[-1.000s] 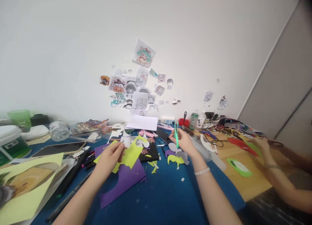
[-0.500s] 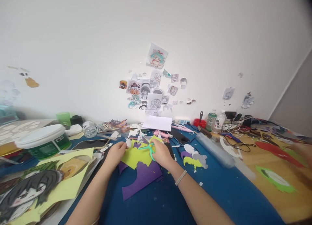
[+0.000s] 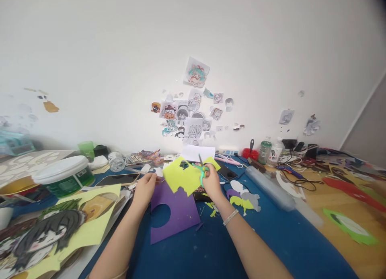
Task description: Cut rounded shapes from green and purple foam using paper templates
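Observation:
My right hand (image 3: 211, 180) is closed round green-and-yellow scissors (image 3: 202, 172), their blades pointing up and away. A yellow-green sheet (image 3: 177, 178) with a jagged edge and a small hole hangs raised beside the scissors, apparently held by the same hand. On the left, my left hand (image 3: 147, 186) pinches a small white paper piece (image 3: 158, 172) at its fingertips. Below both hands a purple sheet (image 3: 181, 214) with a round cut-out lies on the blue table cover (image 3: 235, 246). Cut shapes in white, purple, grey and yellow-green (image 3: 243, 196) lie right of my right hand.
A lidded tub (image 3: 64, 174), a phone (image 3: 117, 179) and a drawn figure on yellow paper (image 3: 48, 234) stand or lie to the left. Rolled clear plastic (image 3: 269, 188), bottles (image 3: 265, 150) and a red container (image 3: 250, 153) are on the right. Drawings (image 3: 194, 128) cover the wall.
The yellow-green sheet has lifted and moved right with my right hand and the scissors, uncovering more of the purple sheet. My left hand is now apart from the yellow-green sheet.

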### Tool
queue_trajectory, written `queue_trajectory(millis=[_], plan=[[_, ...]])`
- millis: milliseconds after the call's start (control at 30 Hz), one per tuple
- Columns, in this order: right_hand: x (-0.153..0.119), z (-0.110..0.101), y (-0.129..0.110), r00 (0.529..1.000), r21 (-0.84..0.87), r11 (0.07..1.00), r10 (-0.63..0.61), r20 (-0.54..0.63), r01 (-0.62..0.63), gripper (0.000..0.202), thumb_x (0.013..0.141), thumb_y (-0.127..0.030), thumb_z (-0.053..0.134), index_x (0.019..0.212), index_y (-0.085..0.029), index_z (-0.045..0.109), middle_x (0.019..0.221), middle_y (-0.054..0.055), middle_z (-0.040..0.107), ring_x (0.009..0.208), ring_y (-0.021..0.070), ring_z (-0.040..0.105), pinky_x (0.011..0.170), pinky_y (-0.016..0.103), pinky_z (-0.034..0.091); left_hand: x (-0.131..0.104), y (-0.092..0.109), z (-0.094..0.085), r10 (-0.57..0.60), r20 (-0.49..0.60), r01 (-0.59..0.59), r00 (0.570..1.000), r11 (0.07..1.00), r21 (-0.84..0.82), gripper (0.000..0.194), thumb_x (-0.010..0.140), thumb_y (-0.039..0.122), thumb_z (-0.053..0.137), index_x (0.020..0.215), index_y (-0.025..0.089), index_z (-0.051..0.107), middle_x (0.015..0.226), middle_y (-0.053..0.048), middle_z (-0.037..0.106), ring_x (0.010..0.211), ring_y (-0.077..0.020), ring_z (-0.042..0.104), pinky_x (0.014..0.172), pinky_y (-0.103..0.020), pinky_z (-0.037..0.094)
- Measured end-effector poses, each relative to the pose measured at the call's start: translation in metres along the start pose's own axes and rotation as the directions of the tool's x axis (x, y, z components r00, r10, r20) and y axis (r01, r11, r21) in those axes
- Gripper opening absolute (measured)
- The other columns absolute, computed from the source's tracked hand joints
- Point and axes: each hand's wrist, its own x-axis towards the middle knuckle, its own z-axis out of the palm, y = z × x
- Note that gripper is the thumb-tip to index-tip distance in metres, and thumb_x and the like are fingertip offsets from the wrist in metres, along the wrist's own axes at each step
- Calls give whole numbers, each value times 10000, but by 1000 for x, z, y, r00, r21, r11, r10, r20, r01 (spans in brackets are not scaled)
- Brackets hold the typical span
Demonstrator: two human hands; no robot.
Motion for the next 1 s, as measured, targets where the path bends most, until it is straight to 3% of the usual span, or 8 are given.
queue_trajectory(millis=[133,200,367,467,567,833,933,1000], plan=[[6,-15,4,992,76,995,69,-102,-61,350,629,-168,493,976,-184,449,948,91,520,793,213,532,650,320,432,-16,20,4,97,174,-91,980,995,-41,315,736,463,437,695,174,556,669,-17,614,734,-196,584,751,-309,435],[5,-19,1,991,121,991,69,-117,-54,324,635,-181,514,953,-200,458,980,86,507,840,223,527,687,339,430,-25,30,6,153,365,-109,918,984,-138,330,777,470,409,723,173,540,698,-18,614,679,-168,579,708,-295,452],[-12,-9,-24,990,411,907,36,140,-91,296,658,-280,593,911,-221,452,848,20,549,624,151,582,571,298,486,-35,37,13,281,539,-261,794,958,-115,353,851,419,315,668,176,494,628,1,542,606,-132,515,648,-253,427],[-28,0,-41,916,619,742,-15,401,-259,374,597,-289,685,883,-228,452,871,-5,550,590,122,597,526,257,498,-33,30,21,352,538,-420,766,908,4,352,859,385,292,662,181,501,596,4,514,595,-138,496,627,-251,413],[-38,4,-48,834,681,576,4,551,-453,420,552,-264,736,864,-229,456,856,-24,552,596,111,610,522,232,502,-31,22,31,401,460,-488,792,869,83,292,847,345,320,749,178,539,681,-22,537,685,-164,499,675,-271,397],[-35,3,-41,759,716,328,5,651,-616,417,565,-231,742,880,-213,471,747,-41,570,641,89,593,592,203,497,-35,18,37,585,398,-697,706,674,245,300,870,304,304,819,171,569,783,-68,553,761,-192,497,688,-283,382],[-33,0,-42,753,717,328,-24,658,-616,436,529,-167,756,870,-204,486,774,-34,564,699,93,587,641,209,491,-37,23,36,585,401,-702,705,658,274,308,867,283,280,870,175,568,813,-74,563,795,-198,516,712,-286,388],[-31,-3,-43,789,742,347,-8,614,-574,433,513,-157,760,849,-204,491,771,-37,551,709,96,578,653,219,487,-37,24,33,507,401,-638,763,689,344,298,854,290,282,925,190,553,853,-74,584,821,-204,538,723,-294,392]])
